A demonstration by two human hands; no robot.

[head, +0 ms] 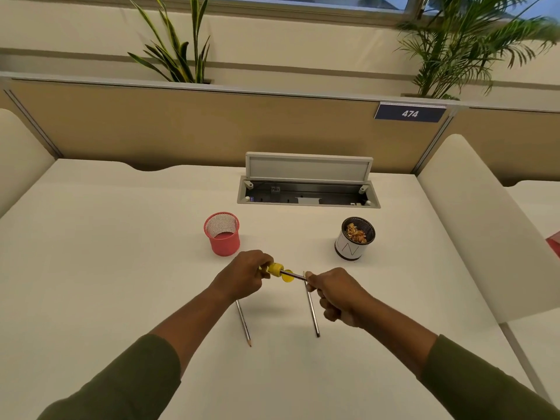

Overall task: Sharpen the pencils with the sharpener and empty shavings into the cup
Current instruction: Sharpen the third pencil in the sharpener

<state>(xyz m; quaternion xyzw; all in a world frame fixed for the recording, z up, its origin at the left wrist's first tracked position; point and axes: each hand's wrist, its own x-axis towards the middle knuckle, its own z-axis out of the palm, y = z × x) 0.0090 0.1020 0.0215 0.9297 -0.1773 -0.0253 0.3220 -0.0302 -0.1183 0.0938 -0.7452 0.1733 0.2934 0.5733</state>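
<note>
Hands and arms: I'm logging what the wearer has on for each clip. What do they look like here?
Both hands, left and right, are bare: no gloves, rings or watch show. Each arm wears an olive-green long sleeve pushed up towards the elbow, leaving the forearms uncovered. The sleeves are plain, without print or markings.

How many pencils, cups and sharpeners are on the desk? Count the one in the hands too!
Pencils: 3, one held in the sharpener, one lying under the left arm, one lying by the right hand
Cups: 2, a red mesh cup and a dark cup with shavings
Sharpeners: 1, the yellow sharpener
Total: 6
</note>
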